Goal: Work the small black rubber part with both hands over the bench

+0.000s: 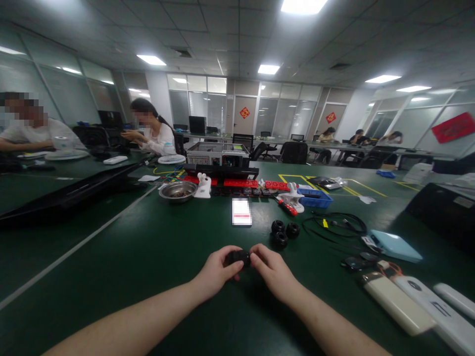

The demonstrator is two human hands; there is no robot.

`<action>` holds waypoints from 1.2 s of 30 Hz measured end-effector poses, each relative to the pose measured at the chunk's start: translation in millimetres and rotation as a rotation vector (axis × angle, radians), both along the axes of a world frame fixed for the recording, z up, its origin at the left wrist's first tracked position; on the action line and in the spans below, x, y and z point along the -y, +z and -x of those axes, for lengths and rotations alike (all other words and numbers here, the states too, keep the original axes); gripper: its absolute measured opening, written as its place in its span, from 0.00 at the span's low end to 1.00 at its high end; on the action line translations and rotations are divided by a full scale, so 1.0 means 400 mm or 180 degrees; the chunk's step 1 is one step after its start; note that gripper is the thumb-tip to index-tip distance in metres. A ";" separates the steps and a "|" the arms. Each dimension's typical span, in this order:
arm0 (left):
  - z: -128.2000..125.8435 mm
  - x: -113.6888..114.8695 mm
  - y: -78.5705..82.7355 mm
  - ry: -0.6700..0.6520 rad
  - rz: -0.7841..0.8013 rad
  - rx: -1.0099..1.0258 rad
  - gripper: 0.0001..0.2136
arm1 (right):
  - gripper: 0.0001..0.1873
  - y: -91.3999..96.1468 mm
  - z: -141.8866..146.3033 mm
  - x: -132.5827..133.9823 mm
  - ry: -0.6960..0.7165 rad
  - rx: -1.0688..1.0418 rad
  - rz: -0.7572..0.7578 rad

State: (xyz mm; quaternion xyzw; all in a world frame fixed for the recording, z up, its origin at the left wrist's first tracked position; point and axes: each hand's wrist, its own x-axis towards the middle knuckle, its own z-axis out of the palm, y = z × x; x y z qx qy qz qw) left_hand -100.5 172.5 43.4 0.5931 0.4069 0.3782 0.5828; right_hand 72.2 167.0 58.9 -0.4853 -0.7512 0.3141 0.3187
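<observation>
In front of me, just above the table, my left hand (217, 269) is closed around a small black round part (243, 257). My right hand (272, 269) has its thumb and forefinger pinched together at the right end of that same part. Whether something tiny sits between those fingertips is hidden. Beyond my right hand stand three similar black ribbed round parts (279, 239), grouped close together and resembling small wheels. A white card with a red stripe (241, 212) lies farther up, its surface blurred out.
Behind lie a metal bowl (178, 191) with small pieces, red strips (241, 183), a red-handled screwdriver (287, 206) and a blue tray (315, 198). To the right are coiled black cables (349, 222), a light-blue box (395, 245) and a cream power bank (399, 302). Several people sit farther off.
</observation>
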 end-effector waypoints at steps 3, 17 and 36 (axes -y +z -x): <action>0.003 0.009 0.008 -0.0037 -0.0142 -0.0209 0.17 | 0.23 -0.011 0.000 -0.012 0.0074 -0.0080 0.0395; -0.001 -0.010 -0.013 -0.0246 0.0365 -0.0156 0.19 | 0.08 -0.004 0.000 -0.005 0.0214 0.0223 -0.0036; 0.008 -0.009 -0.019 -0.0290 0.0065 -0.0092 0.18 | 0.14 -0.016 -0.001 -0.018 0.0281 -0.0199 0.0326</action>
